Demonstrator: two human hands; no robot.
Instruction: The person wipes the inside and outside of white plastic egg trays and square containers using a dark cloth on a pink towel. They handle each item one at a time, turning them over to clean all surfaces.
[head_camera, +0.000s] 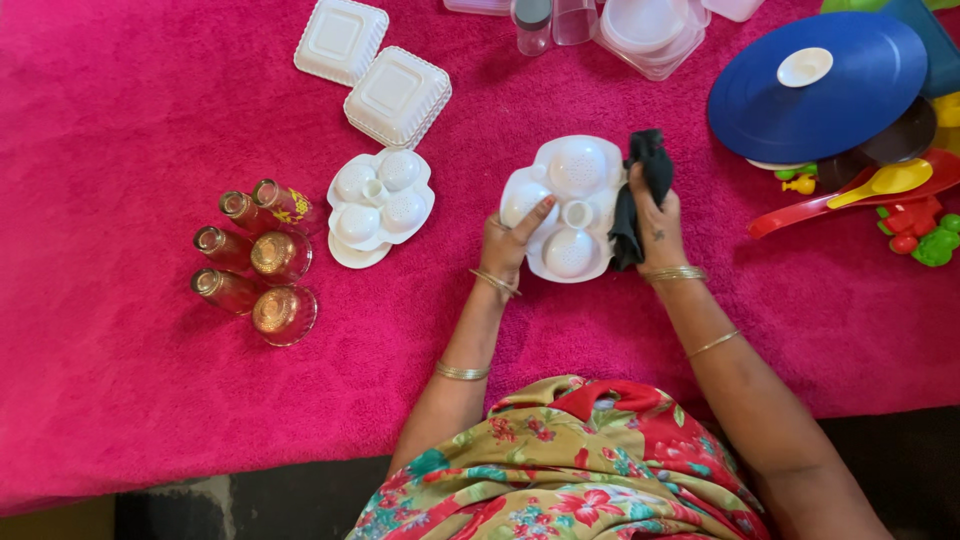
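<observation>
A white moulded tray (563, 205) with round domed cups lies on the pink cloth in front of me. My left hand (508, 240) grips its left edge, thumb lying on the tray. My right hand (655, 222) holds a dark cloth (640, 190) pressed against the tray's right edge. A second white tray of the same kind (380, 205) rests to the left, apart from both hands.
Several amber glass tumblers (258, 262) lie on their sides at the left. Two white square lidded boxes (370, 68) sit at the back. A blue round lid (820, 85), a yellow spoon (885, 182), red and green plastic pieces (920, 232) crowd the right. Clear containers (640, 30) stand at the top.
</observation>
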